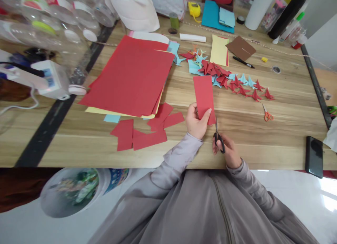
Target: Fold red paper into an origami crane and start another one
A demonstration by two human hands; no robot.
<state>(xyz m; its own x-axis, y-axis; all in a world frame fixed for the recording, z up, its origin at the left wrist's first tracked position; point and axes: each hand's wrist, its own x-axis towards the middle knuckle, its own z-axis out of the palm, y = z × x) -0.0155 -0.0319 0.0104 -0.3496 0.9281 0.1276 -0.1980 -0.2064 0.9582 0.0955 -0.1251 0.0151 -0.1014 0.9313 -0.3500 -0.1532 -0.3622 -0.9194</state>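
Observation:
A red paper strip [204,95] is pinched near its lower end by my left hand [197,122], thumb on top. Just right of it, my right hand [228,148] grips black-handled scissors [219,140], blades pointing up beside the strip's lower right edge. Several red paper pieces [150,140] lie on the table to the left, below a stack of large red sheets [131,75] with yellow and blue sheets under it. Beyond the strip are several folded red and light-blue paper shapes [222,75].
Small orange-handled scissors [268,115] and a phone [314,156] lie to the right on the table [284,131]. Plastic bottles [63,30] crowd the left. At the back are a yellow tape measure [194,9], brown paper [240,47] and a pen [243,62].

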